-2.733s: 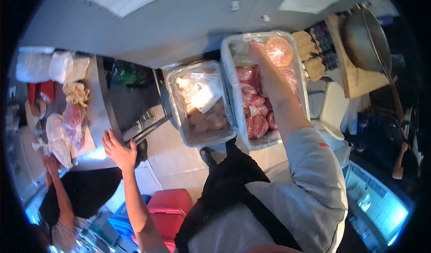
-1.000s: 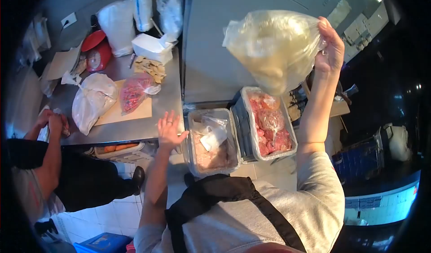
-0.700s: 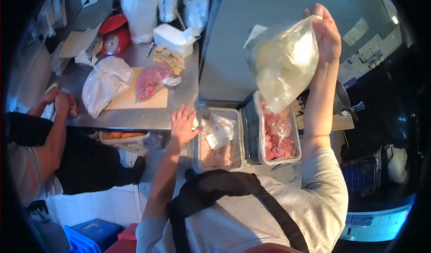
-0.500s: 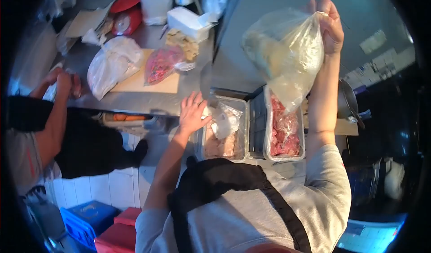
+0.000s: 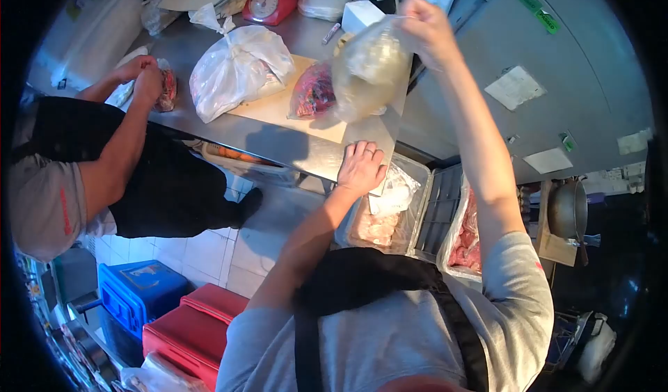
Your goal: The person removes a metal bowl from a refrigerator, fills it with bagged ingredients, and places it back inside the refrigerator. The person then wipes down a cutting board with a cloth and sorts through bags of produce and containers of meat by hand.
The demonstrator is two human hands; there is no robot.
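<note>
My right hand, raised over the table's right end, grips the gathered top of a clear plastic bag with pale yellowish contents. The bag hangs slightly blurred and overlaps a pink bag of red, dark-flecked contents in this view. My left hand lies with fingers spread on the front corner of the steel table. Just beyond that corner sits a clear tub of pale pink meat with crumpled plastic film on top. Right of it, a lined tub of red meat is partly hidden by my right arm.
A tied white bag rests on the cutting board. A red scale stands behind. At left, a co-worker's hands work over the table. Blue and red boxes stand on the floor.
My right hand has carried the clear bag leftward, from in front of the grey doors to over the table. My left hand has shifted onto the table corner; the view has turned.
</note>
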